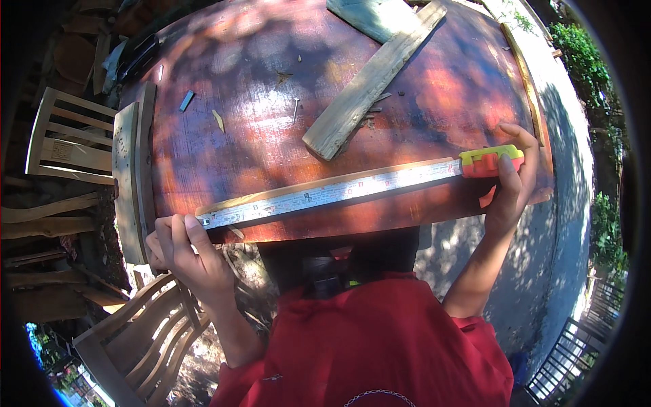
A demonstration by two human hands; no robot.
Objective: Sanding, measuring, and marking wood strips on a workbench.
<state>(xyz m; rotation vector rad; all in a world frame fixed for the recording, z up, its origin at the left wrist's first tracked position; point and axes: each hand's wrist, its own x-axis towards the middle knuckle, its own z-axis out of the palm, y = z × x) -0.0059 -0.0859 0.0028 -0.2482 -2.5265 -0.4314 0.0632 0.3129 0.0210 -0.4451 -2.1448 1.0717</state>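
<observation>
A tape measure [485, 163] with a yellow and red case rests in my right hand [521, 184], thumb across its front and fingers behind. Its white blade [339, 192] is drawn out leftward along the near side of the reddish-brown table [244, 136]. My left hand [196, 261] pinches the blade's hooked end, at the left tip of a thin wooden strip [285, 195]. The strip runs along the blade's far edge, and the blade covers part of it.
Beyond the blade, a wooden board [373, 81] lies slantwise, near a nail [296, 110], a small blue piece [186, 101] and wood chips. A greenish slab [373, 17] is at the far edge. Wooden chairs [146, 332] stand at the left; planks [126, 183] line the table's left edge.
</observation>
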